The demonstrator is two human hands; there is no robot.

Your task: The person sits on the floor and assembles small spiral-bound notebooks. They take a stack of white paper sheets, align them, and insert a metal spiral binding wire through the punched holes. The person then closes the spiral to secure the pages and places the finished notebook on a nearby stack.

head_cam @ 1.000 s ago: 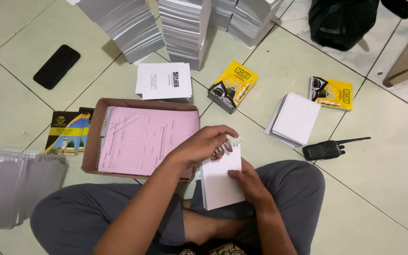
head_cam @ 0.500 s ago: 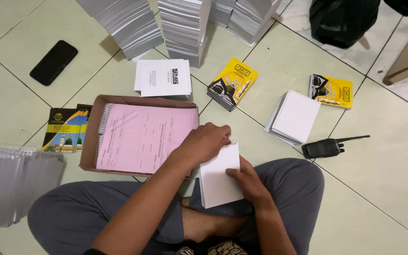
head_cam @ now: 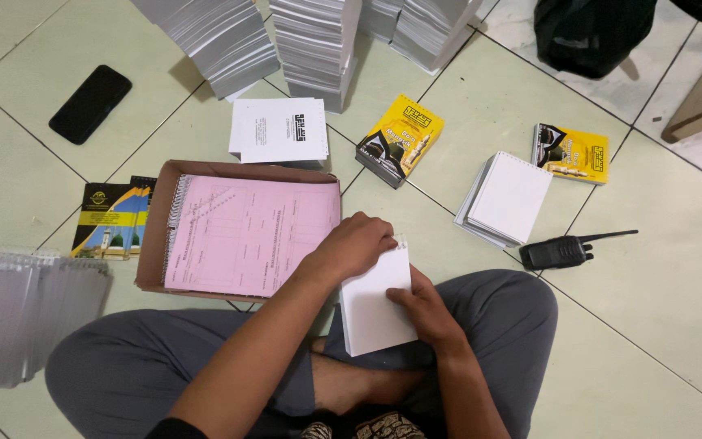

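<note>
I sit cross-legged on a tiled floor. A small white spiral-bound notepad [head_cam: 374,313] rests over my lap, held by both hands. My left hand [head_cam: 353,247] is closed over its top left corner by the wire binding. My right hand [head_cam: 425,310] grips its right edge, thumb on the blank cover. Just left of the hands lies a pink spiral-bound form pad [head_cam: 249,234] inside a shallow brown cardboard tray [head_cam: 149,244].
Tall stacks of white pads [head_cam: 306,45] stand at the back. A printed white sheet [head_cam: 279,130], two yellow booklets [head_cam: 400,140] [head_cam: 572,153], a white pad pile [head_cam: 507,199], a walkie-talkie [head_cam: 561,252], a phone [head_cam: 90,103], a black bag [head_cam: 591,32] and bound pads [head_cam: 18,321] at left surround me.
My left hand has drawn in and down from the pad's upper corner and now covers its top left corner. The pad sits slightly lower on my lap.
</note>
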